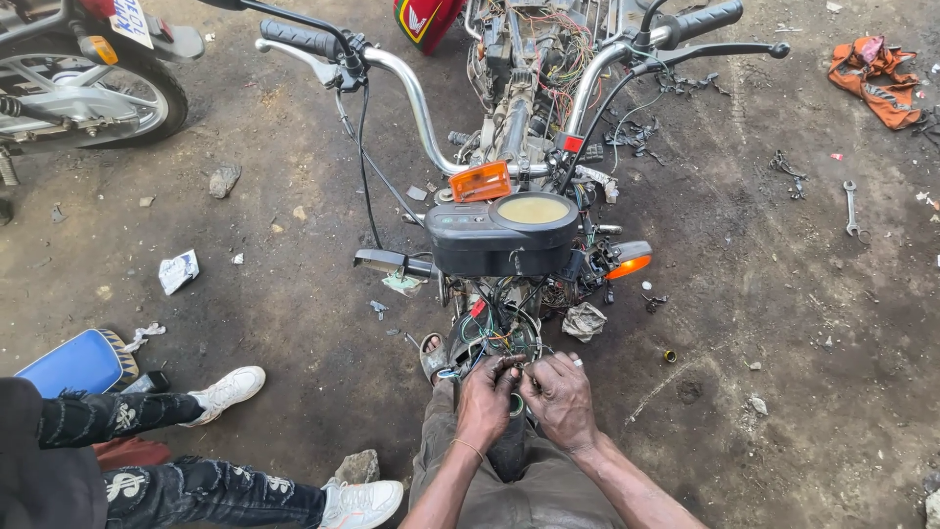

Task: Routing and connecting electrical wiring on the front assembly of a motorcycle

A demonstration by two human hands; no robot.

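A stripped motorcycle (509,147) faces me, its handlebars, black instrument cluster (499,235) and orange turn signals above a tangle of coloured wires (494,338) in the open headlight area. My left hand (485,402) and my right hand (560,397) are close together just below that tangle. Their fingertips pinch thin wires between them. Both hands are dirty with grease. What exactly sits between the fingers is too small to tell.
Another person's legs in black patterned jeans and white sneakers (230,390) lie at the lower left, beside a blue seat (73,362). A second motorcycle's wheel (93,93) is top left. A spanner (851,208) and an orange rag (874,78) lie on the dirt at right.
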